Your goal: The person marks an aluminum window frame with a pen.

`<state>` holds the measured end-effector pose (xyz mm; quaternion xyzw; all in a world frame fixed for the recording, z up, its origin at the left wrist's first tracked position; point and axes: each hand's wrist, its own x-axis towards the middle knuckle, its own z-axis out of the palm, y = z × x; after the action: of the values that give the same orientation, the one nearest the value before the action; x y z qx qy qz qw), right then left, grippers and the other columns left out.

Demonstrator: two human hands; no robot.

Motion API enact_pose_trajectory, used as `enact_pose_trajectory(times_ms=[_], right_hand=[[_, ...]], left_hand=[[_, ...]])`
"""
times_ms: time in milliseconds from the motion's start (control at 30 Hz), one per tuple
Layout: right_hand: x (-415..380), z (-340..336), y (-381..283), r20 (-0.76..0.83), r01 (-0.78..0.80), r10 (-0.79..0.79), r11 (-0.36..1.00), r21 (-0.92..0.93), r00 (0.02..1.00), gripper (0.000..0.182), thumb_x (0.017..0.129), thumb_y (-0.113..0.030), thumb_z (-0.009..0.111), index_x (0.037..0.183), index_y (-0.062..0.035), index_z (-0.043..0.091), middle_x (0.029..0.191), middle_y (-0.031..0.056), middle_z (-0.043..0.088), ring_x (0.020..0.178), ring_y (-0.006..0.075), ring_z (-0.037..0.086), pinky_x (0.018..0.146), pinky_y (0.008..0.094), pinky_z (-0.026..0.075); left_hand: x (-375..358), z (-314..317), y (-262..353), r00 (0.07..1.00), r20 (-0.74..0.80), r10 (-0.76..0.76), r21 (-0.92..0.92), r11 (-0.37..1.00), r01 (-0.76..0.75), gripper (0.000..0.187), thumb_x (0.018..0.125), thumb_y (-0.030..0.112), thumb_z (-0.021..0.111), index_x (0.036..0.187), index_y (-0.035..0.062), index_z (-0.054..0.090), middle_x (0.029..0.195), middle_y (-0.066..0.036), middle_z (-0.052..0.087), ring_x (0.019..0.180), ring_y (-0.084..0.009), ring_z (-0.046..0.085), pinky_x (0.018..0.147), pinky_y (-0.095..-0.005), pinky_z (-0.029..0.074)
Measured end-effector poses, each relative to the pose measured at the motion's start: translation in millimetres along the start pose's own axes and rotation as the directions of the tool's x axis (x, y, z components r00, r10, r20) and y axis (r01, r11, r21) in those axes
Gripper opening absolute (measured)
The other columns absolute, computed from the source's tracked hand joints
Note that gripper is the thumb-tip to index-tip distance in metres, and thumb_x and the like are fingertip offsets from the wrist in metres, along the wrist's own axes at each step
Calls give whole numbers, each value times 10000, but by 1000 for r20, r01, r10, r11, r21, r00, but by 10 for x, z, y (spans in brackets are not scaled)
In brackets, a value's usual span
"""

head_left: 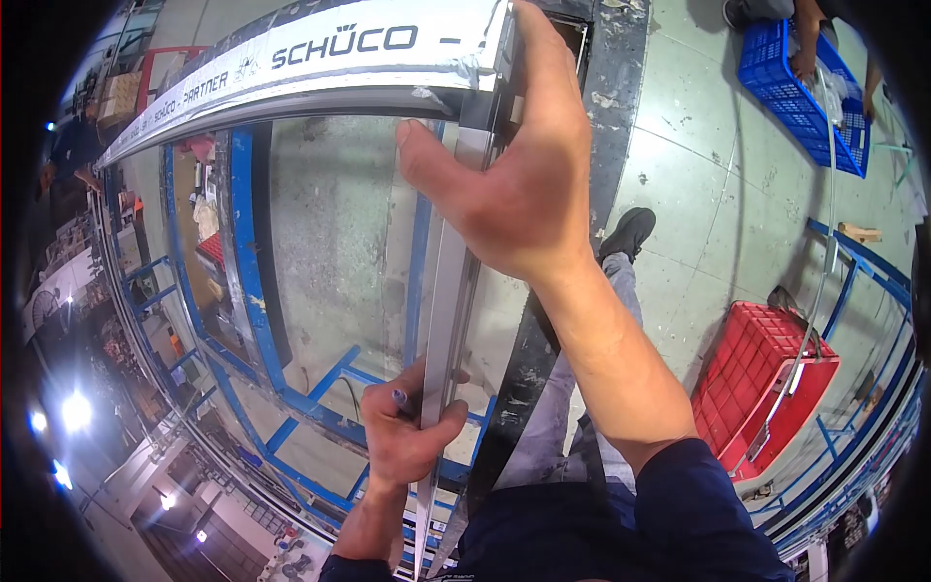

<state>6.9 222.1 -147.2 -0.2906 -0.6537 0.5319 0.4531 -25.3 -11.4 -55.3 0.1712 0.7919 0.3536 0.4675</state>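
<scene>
A large metal window or door frame [445, 320] lies across the view, its far side bearing white protective film [349, 48] printed "SCHÜCO". My right hand [519, 175] grips the frame's near corner, thumb on the inner side and fingers over the outer edge, partly hidden. Lower down, my left hand [412, 427] is wrapped round the silver side bar. A thin dark pen-like stick [400, 398] pokes out between the left fingers; its kind cannot be made out.
Blue steel supports [254, 291] stand beneath the frame. At right are a red crate [747, 378], a blue crate [790, 92] with another person's hands at it, and a blue rack [853, 262]. Another person [78, 145] is at the frame's far left end.
</scene>
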Motion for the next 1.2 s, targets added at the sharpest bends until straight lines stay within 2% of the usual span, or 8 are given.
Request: enact_pose_trajectory(times_ms=[400,500,667,800,933,1033,1133,1200], right_hand=[[-271,94,-269,-113,-177,196,971,158,974,1129,808,-43,812,1607,37,18,1633,278,143,1388,383,442,982,464,572],[-276,120,-383,-84,-280,334,881,380,939,1097,802,-28,799,1621,-2,70,1646,256,160,1453,354,343,1034,482,525],[-294,169,-301,-104,-192,238,924,330,966,954,823,-34,756,1588,35,190,1594,231,303,1420,313,401,1101,453,453],[-272,207,-245,-105,-150,187,947,283,977,852,864,-55,695,1569,48,227,1497,208,415,1298,289,504,883,388,593],[-215,211,-374,-106,-240,291,908,345,951,891,865,-103,707,1570,86,196,1453,241,474,1242,283,562,1064,382,448],[-231,205,-300,-100,-214,254,930,300,962,909,866,-86,690,1595,57,167,1496,241,431,1147,252,603,815,320,566],[-203,226,-347,-113,-168,213,934,316,971,931,860,-58,663,1624,6,135,1525,233,387,1100,229,618,544,256,582],[-216,212,-345,-81,-202,239,925,323,968,920,856,-47,655,1629,-13,158,1521,218,388,1084,230,626,550,256,587]], left_hand=[[4,2,17,999,5,-37,-3,999,37,504,751,-33,718,1253,-69,688,867,-23,720,767,-32,594,693,-199,482],[-5,-8,22,997,8,-76,-33,997,76,589,759,-40,712,1344,-59,643,944,-48,738,842,-47,621,765,-210,509],[-26,-41,-4,991,52,-124,-89,988,129,678,770,-56,702,1434,-49,566,1014,-55,739,913,-62,626,817,-215,509],[-15,-55,44,993,78,-90,-175,979,102,664,782,-56,698,1432,-50,563,1103,-68,743,980,-83,637,889,-234,503],[-12,-24,77,995,40,-92,-178,979,98,644,783,-40,706,1414,-53,580,1108,-69,751,986,-74,642,902,-235,501],[-19,-30,98,994,27,-101,-190,976,105,634,780,-31,715,1402,-52,592,1103,-70,758,986,-69,643,896,-235,503],[-32,-34,101,995,19,-95,-185,978,97,625,774,-14,718,1388,-51,606,1056,-54,768,949,-52,634,867,-231,506],[-34,-54,108,996,27,-82,-160,983,85,619,774,-6,715,1382,-54,611,1037,-45,766,932,-46,625,853,-234,507]])
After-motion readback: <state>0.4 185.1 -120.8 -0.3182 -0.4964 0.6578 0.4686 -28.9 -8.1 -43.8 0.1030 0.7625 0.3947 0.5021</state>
